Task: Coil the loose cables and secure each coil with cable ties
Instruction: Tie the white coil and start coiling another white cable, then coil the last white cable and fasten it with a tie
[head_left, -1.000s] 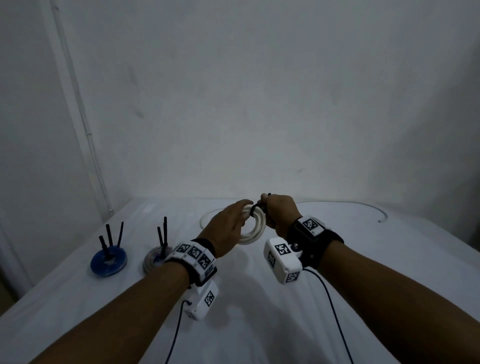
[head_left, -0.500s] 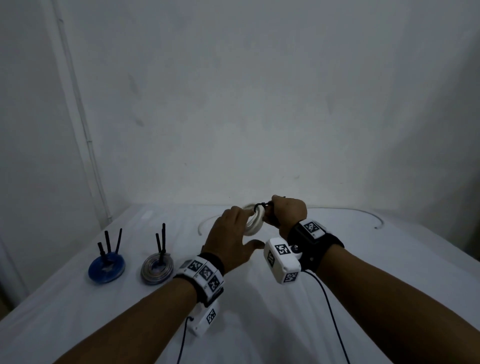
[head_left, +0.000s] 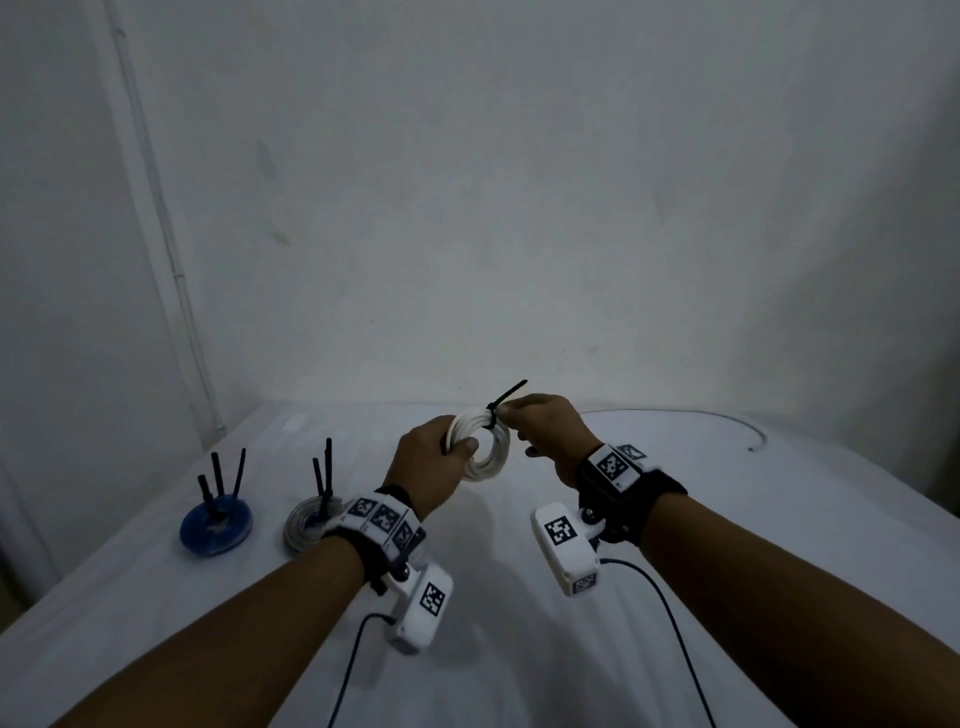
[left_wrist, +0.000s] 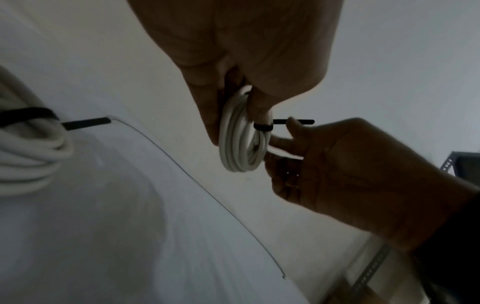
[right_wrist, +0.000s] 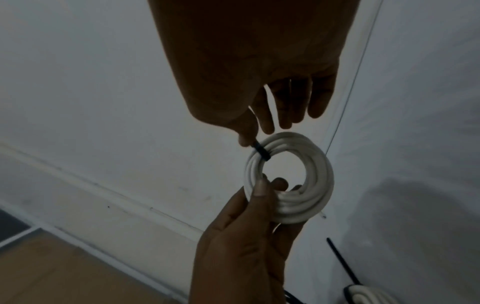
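above table, left hand grips white coil.

Four cable coils show: two white, one held white coil and a second white coil lying on the surface, plus one blue coil and one grey coil. One loose cable lies uncoiled. Black cable ties: one held tie on the held coil, three blue-coil ties, two grey-coil ties, and at least one on the second white coil. Two hands: left hand and right hand.
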